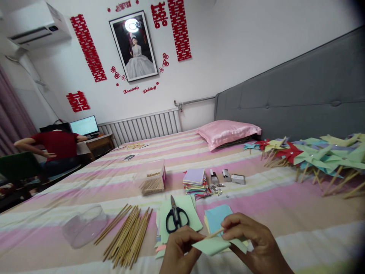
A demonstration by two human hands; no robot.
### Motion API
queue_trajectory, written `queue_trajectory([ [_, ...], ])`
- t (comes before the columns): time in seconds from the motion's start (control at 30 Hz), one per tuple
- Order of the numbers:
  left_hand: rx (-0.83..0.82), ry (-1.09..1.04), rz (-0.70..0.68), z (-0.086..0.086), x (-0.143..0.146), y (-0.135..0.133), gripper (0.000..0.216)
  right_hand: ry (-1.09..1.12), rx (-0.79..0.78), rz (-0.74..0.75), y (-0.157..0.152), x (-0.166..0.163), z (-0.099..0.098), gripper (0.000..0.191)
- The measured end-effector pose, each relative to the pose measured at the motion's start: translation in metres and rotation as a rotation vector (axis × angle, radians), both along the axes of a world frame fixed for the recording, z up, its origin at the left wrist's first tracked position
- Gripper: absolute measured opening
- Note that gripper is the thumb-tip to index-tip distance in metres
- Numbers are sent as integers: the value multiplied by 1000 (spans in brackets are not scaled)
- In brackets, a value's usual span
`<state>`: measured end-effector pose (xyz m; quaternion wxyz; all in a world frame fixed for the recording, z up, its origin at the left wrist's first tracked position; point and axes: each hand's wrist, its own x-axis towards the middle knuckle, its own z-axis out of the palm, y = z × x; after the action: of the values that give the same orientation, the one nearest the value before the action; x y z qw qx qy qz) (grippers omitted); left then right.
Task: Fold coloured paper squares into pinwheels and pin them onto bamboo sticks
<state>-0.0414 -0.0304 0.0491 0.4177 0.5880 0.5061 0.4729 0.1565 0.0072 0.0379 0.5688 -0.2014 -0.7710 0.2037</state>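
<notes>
Up close, my left hand (184, 247) pinches the pale green paper (212, 246) at its left, my right hand (255, 239) at its right; the thin wooden stick (214, 233) slants along its far edge toward the right fingertips. Farther, left: scissors (176, 216).

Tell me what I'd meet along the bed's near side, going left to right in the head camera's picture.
Clear plastic piece, wooden sticks, left hand, pale green paper, right hand.
</notes>
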Motion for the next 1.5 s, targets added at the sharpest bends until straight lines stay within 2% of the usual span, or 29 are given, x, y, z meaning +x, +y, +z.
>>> queue_trajectory([
  [0.3,28,56,-20,-3,-3,0,12,-3,-64,22,-1,-1,2,11],
  [0.53,59,141,22,-2,-3,1,15,7,-62,28,0,-1,-1,14],
  [1.17,110,182,32,-4,-7,1,18,-4,-79,35,-2,-1,2,14],
  [1.5,79,158,29,-3,-7,1,17,18,-86,47,0,-1,5,14],
])
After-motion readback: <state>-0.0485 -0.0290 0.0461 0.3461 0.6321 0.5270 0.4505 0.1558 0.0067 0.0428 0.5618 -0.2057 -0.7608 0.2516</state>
